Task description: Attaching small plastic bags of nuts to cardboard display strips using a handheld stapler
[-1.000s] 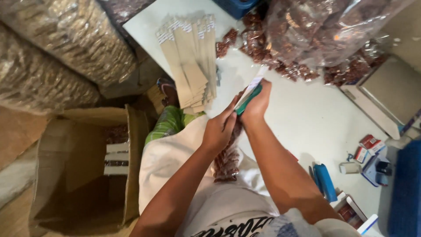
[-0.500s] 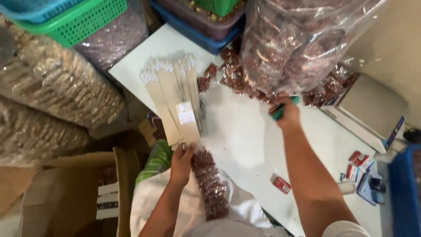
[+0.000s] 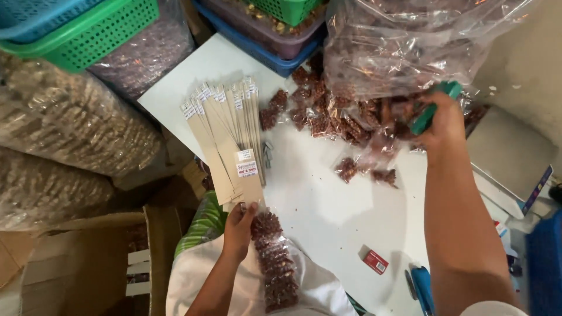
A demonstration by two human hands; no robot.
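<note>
Since a moment ago the hands have been parted: the strip of nut packets is gripped by the left hand at the tabletop edge, while the green stapler, clasped in the right hand, has been carried to the loose packets.

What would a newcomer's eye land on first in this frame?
Probably the big clear bag of reddish snack packets at upper right, spilling onto the white table. The right hand holds a green tool at its mouth. The left hand holds a strip of packets below fanned cardboard strips.
</note>
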